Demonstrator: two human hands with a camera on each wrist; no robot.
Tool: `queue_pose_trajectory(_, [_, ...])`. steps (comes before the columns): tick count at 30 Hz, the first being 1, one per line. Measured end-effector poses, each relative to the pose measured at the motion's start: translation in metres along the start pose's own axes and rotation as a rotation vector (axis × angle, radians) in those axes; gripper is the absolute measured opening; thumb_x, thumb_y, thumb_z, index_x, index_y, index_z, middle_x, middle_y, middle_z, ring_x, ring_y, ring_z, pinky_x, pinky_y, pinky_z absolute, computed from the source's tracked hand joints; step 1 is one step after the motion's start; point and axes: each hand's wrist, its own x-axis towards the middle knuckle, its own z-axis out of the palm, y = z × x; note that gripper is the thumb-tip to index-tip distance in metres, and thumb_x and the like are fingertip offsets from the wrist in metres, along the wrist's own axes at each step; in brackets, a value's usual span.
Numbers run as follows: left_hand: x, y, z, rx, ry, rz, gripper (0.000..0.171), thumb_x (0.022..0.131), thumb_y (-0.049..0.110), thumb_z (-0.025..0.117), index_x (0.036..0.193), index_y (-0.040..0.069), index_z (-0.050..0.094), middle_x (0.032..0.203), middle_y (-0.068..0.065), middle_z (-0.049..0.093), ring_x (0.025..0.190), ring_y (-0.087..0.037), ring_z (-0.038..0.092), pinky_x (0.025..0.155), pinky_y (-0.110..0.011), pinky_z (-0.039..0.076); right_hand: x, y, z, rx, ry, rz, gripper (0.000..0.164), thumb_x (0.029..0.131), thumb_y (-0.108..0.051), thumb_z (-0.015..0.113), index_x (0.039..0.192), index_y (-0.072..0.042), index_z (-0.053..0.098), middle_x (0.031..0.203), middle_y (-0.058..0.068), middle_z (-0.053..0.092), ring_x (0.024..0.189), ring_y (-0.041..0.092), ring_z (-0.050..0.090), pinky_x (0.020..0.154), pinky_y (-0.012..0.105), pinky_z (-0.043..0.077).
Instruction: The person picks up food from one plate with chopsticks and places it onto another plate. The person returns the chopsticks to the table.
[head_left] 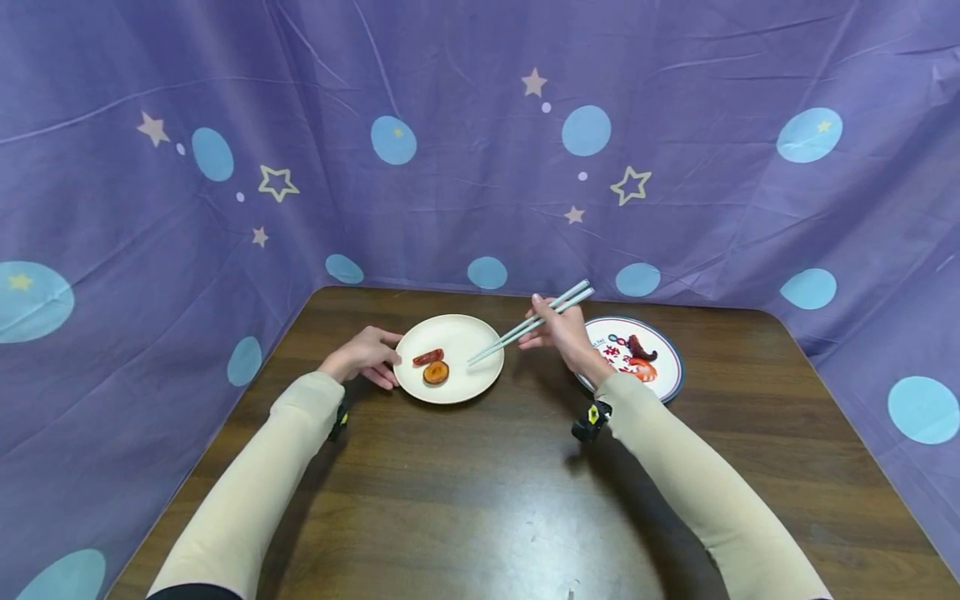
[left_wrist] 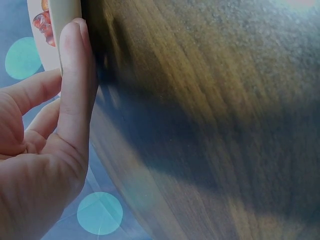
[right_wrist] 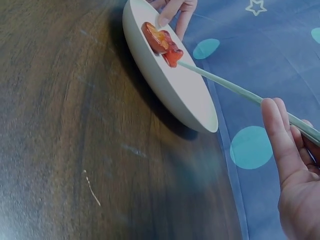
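My left hand (head_left: 366,357) holds the left rim of a cream plate (head_left: 459,335), its thumb at the edge. On that plate lie a reddish-brown strip of food (head_left: 428,357) and, just below it, a round orange slice with a dark rim (head_left: 436,372). A pair of pale green chopsticks (head_left: 531,322) is gripped in my right hand (head_left: 562,335). Their tips are close together over the right half of the cream plate, apart from both pieces. In the right wrist view, the chopsticks (right_wrist: 230,86) overlap the food from the side.
Partly behind my right wrist stands a white plate (head_left: 670,385) with a blue rim and red lettering. It bears a dark curled tentacle-like piece (head_left: 639,347) and an orange shrimp (head_left: 642,369). A purple patterned curtain (head_left: 480,200) borders the brown wooden table (head_left: 465,492).
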Motion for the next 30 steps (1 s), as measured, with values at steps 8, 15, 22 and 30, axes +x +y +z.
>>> queue_pose_trajectory(8, [0.0, 0.0, -0.001, -0.008, -0.007, 0.007, 0.073, 0.095, -0.008, 0.058, 0.162, -0.008, 0.028, 0.089, -0.029, 0.069, 0.06, -0.025, 0.073, 0.061, -0.04, 0.069, -0.001, -0.003, -0.008, -0.012, 0.027, 0.007, 0.035, 0.112, -0.022, 0.055, 0.098, 0.01, 0.058, 0.077, 0.016, 0.067, 0.061, 0.03, 0.074, 0.064, 0.048, 0.068])
queue_pose_trajectory(15, [0.0, -0.001, -0.001, 0.001, -0.006, 0.0, 0.071, 0.098, -0.007, 0.057, 0.162, -0.007, 0.029, 0.089, -0.027, 0.07, 0.061, -0.025, 0.073, 0.062, -0.04, 0.069, -0.003, -0.004, -0.018, -0.016, 0.02, 0.013, 0.041, 0.112, -0.022, 0.054, 0.103, 0.018, 0.055, 0.076, 0.016, 0.068, 0.061, 0.027, 0.074, 0.066, 0.047, 0.068])
queue_pose_trajectory(22, [0.001, -0.001, -0.001, -0.002, -0.002, 0.008, 0.071, 0.096, -0.007, 0.058, 0.162, -0.007, 0.03, 0.089, -0.027, 0.07, 0.061, -0.026, 0.073, 0.061, -0.04, 0.069, -0.006, -0.006, -0.028, -0.002, 0.026, 0.018, 0.037, 0.112, -0.022, 0.054, 0.099, 0.012, 0.057, 0.078, 0.016, 0.068, 0.062, 0.028, 0.074, 0.066, 0.047, 0.068])
queue_pose_trajectory(30, [0.002, -0.002, -0.002, -0.005, 0.0, 0.008, 0.07, 0.097, -0.008, 0.057, 0.162, -0.007, 0.03, 0.094, -0.029, 0.069, 0.062, -0.027, 0.073, 0.061, -0.04, 0.069, -0.012, -0.014, -0.038, -0.03, 0.041, 0.016, 0.042, 0.113, -0.021, 0.053, 0.108, 0.02, 0.053, 0.079, 0.017, 0.069, 0.063, 0.028, 0.075, 0.065, 0.044, 0.068])
